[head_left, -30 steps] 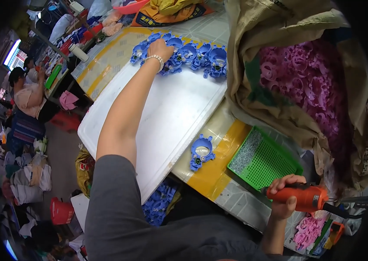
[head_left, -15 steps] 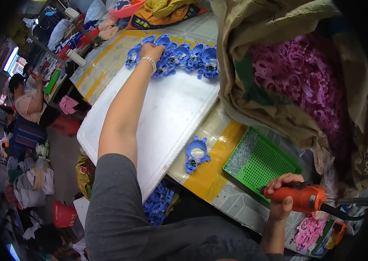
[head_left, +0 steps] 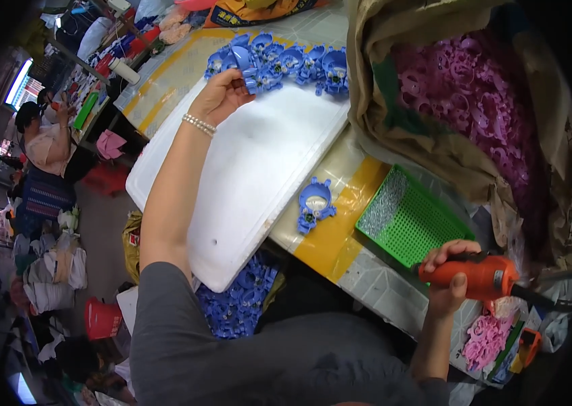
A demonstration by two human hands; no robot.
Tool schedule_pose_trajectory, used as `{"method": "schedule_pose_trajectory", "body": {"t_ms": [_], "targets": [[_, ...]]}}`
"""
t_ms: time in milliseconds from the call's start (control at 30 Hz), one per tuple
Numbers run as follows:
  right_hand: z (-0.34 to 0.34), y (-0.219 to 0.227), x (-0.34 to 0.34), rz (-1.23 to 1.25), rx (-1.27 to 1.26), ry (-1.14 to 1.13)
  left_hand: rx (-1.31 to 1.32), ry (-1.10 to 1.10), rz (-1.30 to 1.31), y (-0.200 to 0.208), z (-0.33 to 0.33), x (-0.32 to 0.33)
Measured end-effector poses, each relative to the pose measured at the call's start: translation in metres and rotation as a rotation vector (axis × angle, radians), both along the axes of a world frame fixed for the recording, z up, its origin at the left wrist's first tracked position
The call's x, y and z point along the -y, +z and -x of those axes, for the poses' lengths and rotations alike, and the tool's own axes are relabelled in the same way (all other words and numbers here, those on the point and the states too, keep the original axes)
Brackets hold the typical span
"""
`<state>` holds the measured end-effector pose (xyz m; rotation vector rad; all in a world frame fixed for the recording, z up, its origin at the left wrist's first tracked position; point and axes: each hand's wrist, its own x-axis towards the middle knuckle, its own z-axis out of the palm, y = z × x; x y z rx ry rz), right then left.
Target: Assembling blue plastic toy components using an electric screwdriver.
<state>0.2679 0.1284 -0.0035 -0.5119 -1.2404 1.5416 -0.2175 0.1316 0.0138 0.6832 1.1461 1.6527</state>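
Note:
My left hand reaches to the far end of a white board, its fingers closed on a blue plastic part at the left end of a row of similar blue parts. The fingertips are partly hidden. An orange electric screwdriver lies in the grip of my right hand, beside a green perforated basket. Small metal screws are heaped at the basket's far left side. Between board and basket, a single blue part rests on the taped tabletop.
A large brown sack full of pink plastic parts stands at the right. More blue parts lie below the board's near end. Pink pieces sit under the screwdriver's cable end. Another person sits at the far left.
My left hand has drawn back slightly toward me from the row and is now pinching a blue part. My right hand still holds the screwdriver. The whole view has shifted a little.

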Motion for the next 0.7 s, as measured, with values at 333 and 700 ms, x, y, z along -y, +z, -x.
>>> {"method": "schedule_pose_trajectory", "body": {"t_ms": [333, 700], "targets": [[0.002, -0.004, -0.028, -0.041, -0.01, 0.028, 0.071, -0.122, 0.011, -0.003, -0.131, 0.11], [0.04, -0.011, -0.052, -0.06, -0.084, -0.077, 0.616, -0.196, 0.276, -0.056, -0.285, 0.158]]}}
